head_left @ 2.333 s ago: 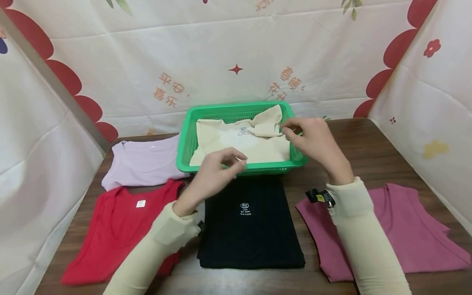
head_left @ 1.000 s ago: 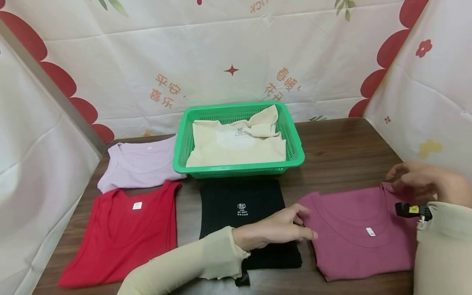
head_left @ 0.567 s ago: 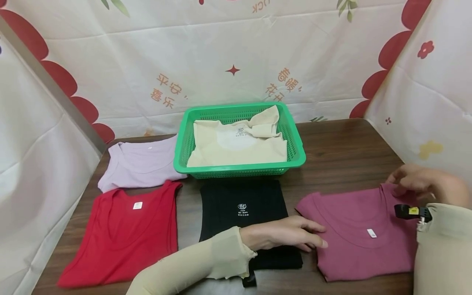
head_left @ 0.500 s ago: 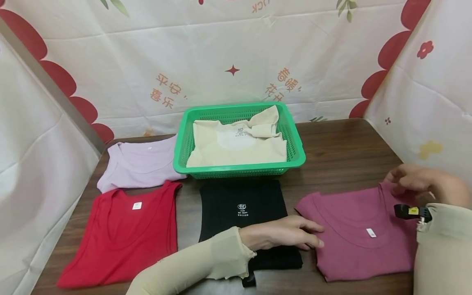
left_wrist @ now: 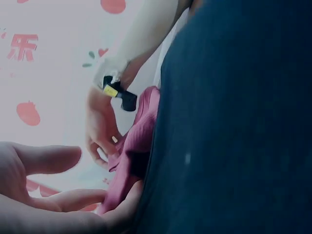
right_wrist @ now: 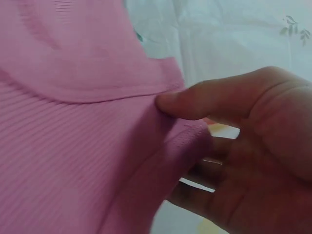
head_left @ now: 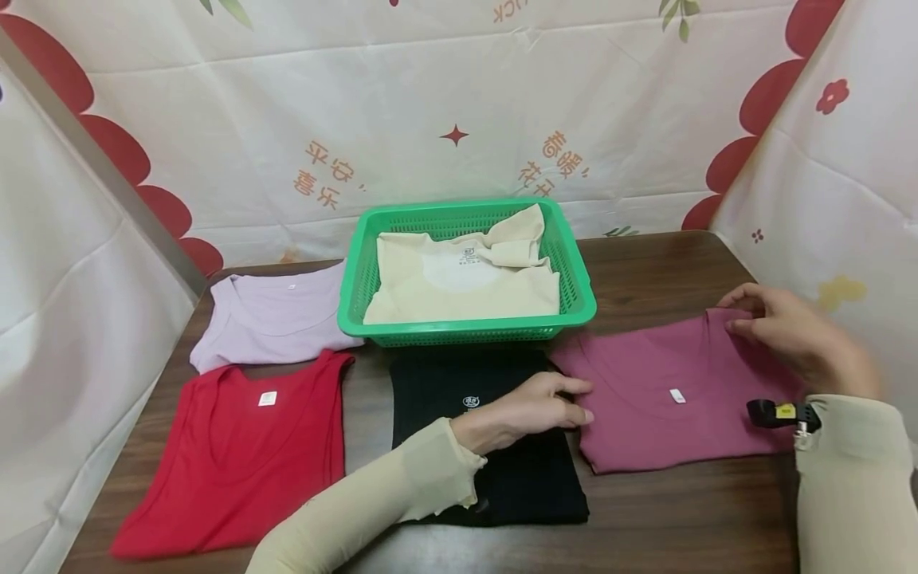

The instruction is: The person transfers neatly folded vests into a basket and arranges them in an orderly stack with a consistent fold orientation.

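Observation:
A folded dusky-pink tank top (head_left: 645, 399) with a white neck label spans both hands, lifted toward the table's back right. My right hand (head_left: 796, 331) pinches its right shoulder strap, thumb on top and fingers beneath, as the right wrist view shows. At the opposite side, my left hand (head_left: 534, 410) grips the left edge between thumb and fingers, above the folded black top (head_left: 502, 486). In the left wrist view the pink cloth hangs in folds beside the left fingers (left_wrist: 78, 200).
A green plastic basket (head_left: 466, 325) stands at the back, with a folded cream garment (head_left: 466, 295) inside. Left of it lies a lilac tank top (head_left: 283, 315), and in front of that a red tank top (head_left: 244, 470). A printed white cloth (head_left: 402, 104) hangs behind the dark wooden table (head_left: 688, 526).
Both hands have left the basket for the pink tank top. Since half a second ago they have raised it and shifted it leftward and toward the back.

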A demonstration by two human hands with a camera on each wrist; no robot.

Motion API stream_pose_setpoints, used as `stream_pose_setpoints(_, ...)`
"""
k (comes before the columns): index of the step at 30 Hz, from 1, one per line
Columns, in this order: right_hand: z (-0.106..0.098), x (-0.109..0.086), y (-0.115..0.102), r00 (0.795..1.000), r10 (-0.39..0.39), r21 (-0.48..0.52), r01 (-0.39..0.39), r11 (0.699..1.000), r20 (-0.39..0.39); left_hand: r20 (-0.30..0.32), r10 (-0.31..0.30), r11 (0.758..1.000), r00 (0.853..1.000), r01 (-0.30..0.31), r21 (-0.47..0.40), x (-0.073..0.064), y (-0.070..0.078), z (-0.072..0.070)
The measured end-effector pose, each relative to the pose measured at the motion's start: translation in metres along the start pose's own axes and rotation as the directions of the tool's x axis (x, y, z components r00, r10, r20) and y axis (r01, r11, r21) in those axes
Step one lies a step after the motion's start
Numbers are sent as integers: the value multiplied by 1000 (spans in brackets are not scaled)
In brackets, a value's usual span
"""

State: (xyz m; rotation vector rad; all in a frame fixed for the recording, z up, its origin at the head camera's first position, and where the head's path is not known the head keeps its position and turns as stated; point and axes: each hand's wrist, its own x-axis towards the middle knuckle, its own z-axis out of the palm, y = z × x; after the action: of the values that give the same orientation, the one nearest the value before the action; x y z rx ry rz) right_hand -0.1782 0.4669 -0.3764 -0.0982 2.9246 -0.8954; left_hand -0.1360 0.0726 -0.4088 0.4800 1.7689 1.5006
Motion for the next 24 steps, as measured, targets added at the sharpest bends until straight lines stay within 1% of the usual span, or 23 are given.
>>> stream_pose_setpoints(2,2,2,-1,1000,-16,-40,15,999,-24,-8,11,1000,1000,-11,-20,2,0,-4)
stream_pose_setpoints(4,3,3,0,1000,-5,-46,4,999,-15,0,21,998,1000,-21,-55,4,0,-7)
stream_pose_setpoints(7,1,2,2,997,45,-11,-45,999,58,25,27,993,999,-24,-111,5,0,-10)
stream_pose_setpoints(9,-1,-1,4,989,87,14,-89,996,116,48,30,987,998,-22,-159,5,0,-11)
stream_pose_setpoints(11,-3,-4,8,982,95,35,-102,994,161,63,34,976,997,-20,-215,6,-1,-12)
stream_pose_setpoints(14,-6,-11,15,977,86,50,-98,994,194,82,44,955,996,-18,-296,8,-3,-12)
stream_pose_setpoints(17,-9,-17,24,977,67,89,-86,992,204,97,62,937,993,-24,-349,9,-5,-13)
stream_pose_setpoints(18,-10,-19,27,978,47,102,-69,992,204,105,66,935,992,-25,-353,10,-6,-13)
stream_pose_setpoints(20,-12,-21,33,972,-23,148,-12,989,232,118,73,936,990,-28,-350,10,-6,-13)
stream_pose_setpoints(21,-13,-22,36,967,-53,165,12,986,248,125,75,939,989,-27,-342,10,-7,-13)
stream_pose_setpoints(24,-16,-20,42,936,-129,181,71,981,327,155,73,957,985,-26,-290,11,-7,-14)
